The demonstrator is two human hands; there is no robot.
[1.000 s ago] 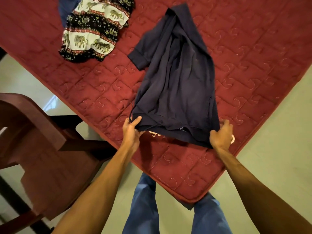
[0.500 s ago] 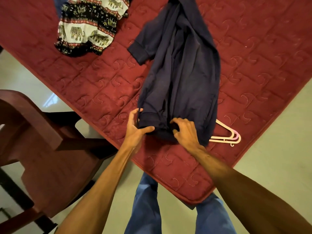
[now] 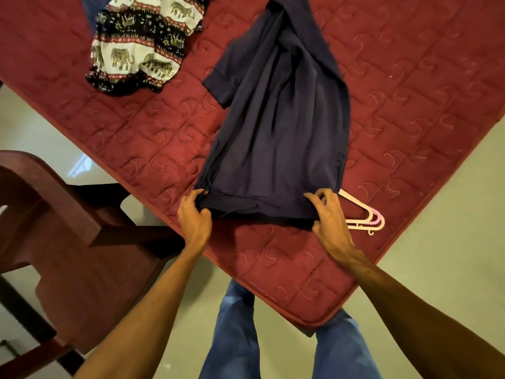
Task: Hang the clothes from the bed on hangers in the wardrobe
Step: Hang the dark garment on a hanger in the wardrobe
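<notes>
Shirt (image 3: 278, 127) held by its near hem on the bed (image 3: 410, 105).
Left hand (image 3: 194, 217) and right hand (image 3: 329, 214) each pinch a hem corner, fingers curled into the cloth; hangers (image 3: 366, 214) lie just right, an elephant-print garment (image 3: 142, 45) well beyond.

A dark reddish-brown wooden chair (image 3: 68, 242) stands at the left on a pale, glossy floor (image 3: 442, 236), which carries a bright reflection just beyond the chair. At the bottom, 2 legs in blue jeans (image 3: 235, 340) stand on that floor.
</notes>
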